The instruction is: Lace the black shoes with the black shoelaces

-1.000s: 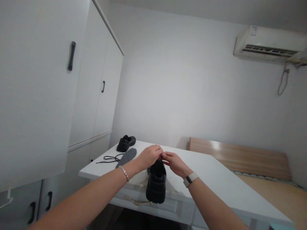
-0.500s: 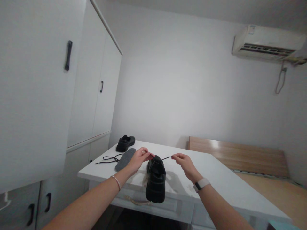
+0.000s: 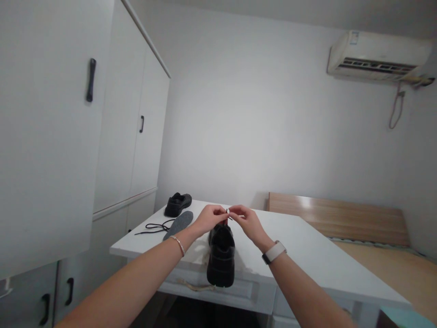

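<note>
A black shoe [image 3: 221, 259] stands at the table's front edge, heel toward me. Over its toe end my left hand [image 3: 214, 216] and my right hand [image 3: 243, 217] meet, fingertips close together. Both pinch a thin black shoelace [image 3: 227, 211], of which only a short bit shows between the fingers. How the lace runs into the shoe is hidden by my hands. Left of the shoe lie a grey insole [image 3: 180, 224] and a loose black lace [image 3: 155, 227]. Behind them sits a second black shoe [image 3: 177, 204].
The white table [image 3: 273, 255] has a drawer front with a handle [image 3: 196, 287] below its edge. White cabinets [image 3: 126, 136] rise at the left. A wooden headboard [image 3: 341, 218] and bed board stand at the right, beneath an air conditioner [image 3: 378, 54].
My right hand has moved left to meet my left hand above the shoe. The lace that was stretched between them is now mostly hidden. My left hand has shifted slightly right and up.
</note>
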Tool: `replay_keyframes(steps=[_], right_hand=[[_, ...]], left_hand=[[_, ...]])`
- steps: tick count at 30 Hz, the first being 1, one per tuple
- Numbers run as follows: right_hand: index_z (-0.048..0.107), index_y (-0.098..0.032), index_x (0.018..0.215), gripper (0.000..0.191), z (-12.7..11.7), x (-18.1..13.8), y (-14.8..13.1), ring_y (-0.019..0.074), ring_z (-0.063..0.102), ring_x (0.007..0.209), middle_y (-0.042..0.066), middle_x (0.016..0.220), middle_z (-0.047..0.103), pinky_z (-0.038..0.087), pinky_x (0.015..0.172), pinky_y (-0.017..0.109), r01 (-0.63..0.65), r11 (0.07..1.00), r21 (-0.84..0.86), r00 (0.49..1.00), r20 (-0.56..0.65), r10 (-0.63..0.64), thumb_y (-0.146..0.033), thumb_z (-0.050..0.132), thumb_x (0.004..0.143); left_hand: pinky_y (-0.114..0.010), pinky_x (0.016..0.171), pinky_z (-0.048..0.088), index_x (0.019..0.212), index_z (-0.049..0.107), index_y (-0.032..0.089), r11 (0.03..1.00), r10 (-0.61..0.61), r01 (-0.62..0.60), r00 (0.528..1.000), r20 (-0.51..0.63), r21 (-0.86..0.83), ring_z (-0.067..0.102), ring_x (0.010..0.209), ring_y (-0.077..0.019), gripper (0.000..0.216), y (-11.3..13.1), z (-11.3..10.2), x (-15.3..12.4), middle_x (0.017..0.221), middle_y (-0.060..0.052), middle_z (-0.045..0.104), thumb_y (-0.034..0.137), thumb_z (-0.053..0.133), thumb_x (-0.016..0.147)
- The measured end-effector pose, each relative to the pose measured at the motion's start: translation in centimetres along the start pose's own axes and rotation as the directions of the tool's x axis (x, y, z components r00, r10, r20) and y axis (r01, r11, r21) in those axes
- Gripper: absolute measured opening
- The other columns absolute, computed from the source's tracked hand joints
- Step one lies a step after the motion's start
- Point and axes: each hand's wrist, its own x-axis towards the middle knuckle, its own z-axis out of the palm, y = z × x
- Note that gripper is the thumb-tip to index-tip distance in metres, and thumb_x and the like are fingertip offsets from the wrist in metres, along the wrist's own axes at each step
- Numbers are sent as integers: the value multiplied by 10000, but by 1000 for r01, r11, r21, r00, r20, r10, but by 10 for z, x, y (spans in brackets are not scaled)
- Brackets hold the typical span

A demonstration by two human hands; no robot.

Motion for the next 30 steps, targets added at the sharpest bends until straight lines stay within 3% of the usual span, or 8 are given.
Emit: replay_keyframes(steps=[6,13,19,24,30], right_hand=[[658,-145,839,250,1,-7,11,140,659,726,-10,789,679,563,729,336,-1,999,-42,999,46,3,-376,652,934],[641,-159,873,236,-15,-13,8,153,634,772,-5,820,655,538,775,359,48,992,-115,992,-107,-60,-386,631,939],[644,-163,863,161,-30,-38,8,160,622,787,-2,823,660,512,772,353,106,985,-133,994,44,-100,-316,649,914],[691,-170,840,37,-35,-50,6,182,614,812,23,832,687,487,779,361,125,981,-151,977,189,-96,-207,690,841],[656,-169,1109,251,-4,-29,6,205,646,986,58,1069,693,518,879,418,99,995,-26,981,172,-93,-362,559,979]], left_hand=[[-335,752,533,801,611,138,1000,4,-5,999,-34,-27,636,721,-150,254,-7,1,-3,733,14,633,346,646,942],[-363,785,544,925,625,134,997,-71,71,996,61,0,666,805,-175,258,-18,-2,-10,842,-23,674,383,583,979],[-345,763,554,881,630,127,987,-75,64,995,64,148,656,781,-160,217,-24,-7,-8,849,-17,667,334,646,944],[-333,741,545,863,628,129,932,13,-38,997,72,361,637,777,-159,172,-14,-2,-10,831,-9,647,285,681,914],[-398,868,485,976,606,149,749,192,-223,974,117,624,575,958,-214,116,7,10,-15,939,-25,595,136,654,872]])
